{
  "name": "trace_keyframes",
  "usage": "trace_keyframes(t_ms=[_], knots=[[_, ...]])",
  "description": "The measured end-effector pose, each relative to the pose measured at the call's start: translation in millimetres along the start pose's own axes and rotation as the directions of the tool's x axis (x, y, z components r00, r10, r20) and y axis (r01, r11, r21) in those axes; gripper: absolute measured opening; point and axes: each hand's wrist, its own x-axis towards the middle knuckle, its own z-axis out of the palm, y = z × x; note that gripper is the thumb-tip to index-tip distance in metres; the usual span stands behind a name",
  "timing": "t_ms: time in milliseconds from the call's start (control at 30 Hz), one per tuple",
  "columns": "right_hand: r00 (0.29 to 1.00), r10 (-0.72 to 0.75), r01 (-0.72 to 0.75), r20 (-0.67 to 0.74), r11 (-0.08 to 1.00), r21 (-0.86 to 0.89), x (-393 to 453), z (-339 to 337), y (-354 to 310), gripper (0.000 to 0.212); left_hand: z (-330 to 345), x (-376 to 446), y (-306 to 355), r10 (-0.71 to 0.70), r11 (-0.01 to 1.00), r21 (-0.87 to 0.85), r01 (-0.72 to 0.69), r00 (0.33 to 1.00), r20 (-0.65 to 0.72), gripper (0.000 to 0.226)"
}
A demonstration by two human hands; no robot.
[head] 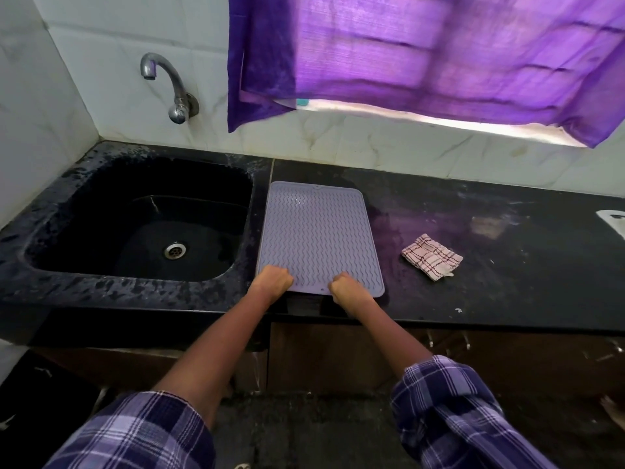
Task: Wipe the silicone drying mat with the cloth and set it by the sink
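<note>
A lavender silicone drying mat [318, 231] with a wavy ribbed surface lies flat on the black counter, its left edge right beside the sink [135, 218]. My left hand [272, 280] grips the mat's near-left corner, fingers curled on its edge. My right hand [346, 288] grips the near edge towards the right corner in the same way. A folded checked cloth [431, 260] lies on the counter to the right of the mat, apart from both hands.
A black sink with a steel drain [175, 250] fills the left side, with a wall tap [165, 84] above it. A purple curtain [422, 59] hangs over the window. A white object [614, 220] sits at the counter's far right. The counter looks wet and streaked.
</note>
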Motion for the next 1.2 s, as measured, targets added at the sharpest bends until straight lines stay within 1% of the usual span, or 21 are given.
trace_keyframes(t_ms=[233,567,967,1033,1100,1133,1200], knots=[[1.0,-0.005,0.005,-0.006,1.0,-0.001,-1,-2,1,0.024,1,1,3,-0.026,1.0,-0.01,0.026,1.0,0.006,0.029],[0.999,0.033,-0.034,0.015,0.998,0.043,-4,-3,0,0.024,-2,2,6,-0.026,1.0,0.006,0.026,1.0,0.016,0.028],[0.996,0.047,-0.052,0.075,0.997,0.057,-6,-14,-8,0.025,-2,-3,4,-0.027,0.999,0.02,0.026,1.0,0.008,0.028],[0.993,0.07,-0.076,0.093,0.996,0.056,-8,-17,-10,0.025,0,-4,4,-0.02,0.999,0.025,0.02,1.0,0.011,0.029],[0.987,0.115,-0.126,0.11,0.988,0.093,-7,-20,-10,0.024,1,-3,1,-0.016,1.0,0.001,0.016,1.0,0.027,0.03],[0.979,0.146,-0.162,0.14,0.981,0.108,-9,-25,-12,0.023,-1,-6,-2,-0.021,1.0,-0.016,0.021,0.999,0.05,0.029],[0.971,0.183,-0.202,0.155,0.972,0.122,-9,-35,-11,0.021,-5,-7,-11,-0.03,0.998,-0.06,0.034,0.996,0.082,0.029]])
